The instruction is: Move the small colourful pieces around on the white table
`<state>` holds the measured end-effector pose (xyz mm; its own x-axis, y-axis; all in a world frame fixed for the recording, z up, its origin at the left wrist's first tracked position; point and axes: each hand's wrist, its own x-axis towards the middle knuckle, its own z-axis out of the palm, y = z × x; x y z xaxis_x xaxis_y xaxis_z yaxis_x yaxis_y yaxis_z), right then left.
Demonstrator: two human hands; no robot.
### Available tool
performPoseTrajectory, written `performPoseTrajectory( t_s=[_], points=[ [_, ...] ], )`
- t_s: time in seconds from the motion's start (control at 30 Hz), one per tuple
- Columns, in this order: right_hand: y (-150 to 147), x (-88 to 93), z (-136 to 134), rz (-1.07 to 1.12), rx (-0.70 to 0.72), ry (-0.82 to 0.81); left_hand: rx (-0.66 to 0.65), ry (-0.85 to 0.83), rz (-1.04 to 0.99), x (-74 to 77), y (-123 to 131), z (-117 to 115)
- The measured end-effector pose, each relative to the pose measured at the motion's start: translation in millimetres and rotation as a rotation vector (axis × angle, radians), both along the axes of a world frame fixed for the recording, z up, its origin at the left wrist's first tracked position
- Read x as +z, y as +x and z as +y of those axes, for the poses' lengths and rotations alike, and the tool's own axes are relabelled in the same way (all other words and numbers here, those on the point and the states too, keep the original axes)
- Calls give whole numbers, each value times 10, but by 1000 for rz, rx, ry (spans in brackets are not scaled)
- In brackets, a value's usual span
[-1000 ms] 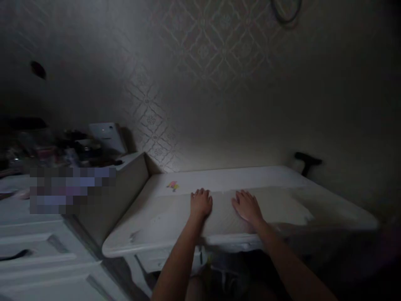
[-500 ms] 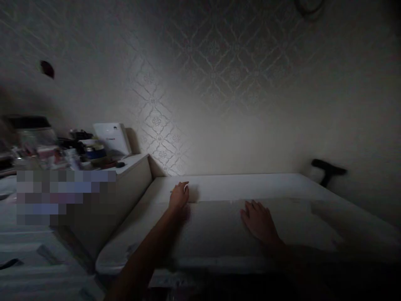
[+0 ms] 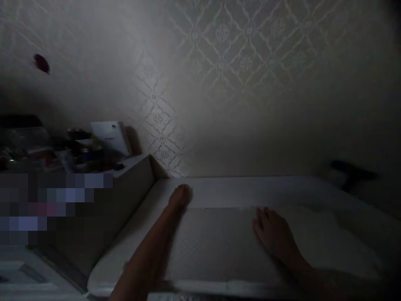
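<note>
At the back left of a white desk (image 3: 238,190), my left hand (image 3: 180,196) is closed with its fingers curled down toward the surface. Whatever it may hold is hidden by the hand and the dim light. A pale, thin mat or sheet (image 3: 219,238) covers the front part of the desktop. My right hand (image 3: 275,232) rests palm down on this sheet near its back edge, fingers stretched forward and holding nothing.
On the left a higher cabinet (image 3: 125,209) carries a white box (image 3: 111,136) and a clutter of bottles and jars. A dark T-shaped object (image 3: 352,173) is blurred by the wall at right. Patterned wallpaper (image 3: 219,62) rises behind the desk.
My left hand's fingers, earlier partly extended around something small and white, are now curled under. My right hand stays flat and appears farther right as the view shifts.
</note>
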<state>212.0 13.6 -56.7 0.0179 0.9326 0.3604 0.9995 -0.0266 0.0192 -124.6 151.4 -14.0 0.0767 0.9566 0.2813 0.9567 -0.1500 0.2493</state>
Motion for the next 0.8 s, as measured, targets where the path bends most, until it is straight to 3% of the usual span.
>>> performPoseTrajectory(
  t_s=[0.2, 0.5, 0.8],
  points=[
    [-11, 48, -20, -6, -11, -31, -98, -85, -37, 39, 205, -128],
    [-110, 126, -64, 17, -43, -10, -345, -111, -145, 22, 1014, -437],
    [-205, 299, -154, 77, -43, -30, -420, -161, -299, 17, 1655, -633]
  ],
)
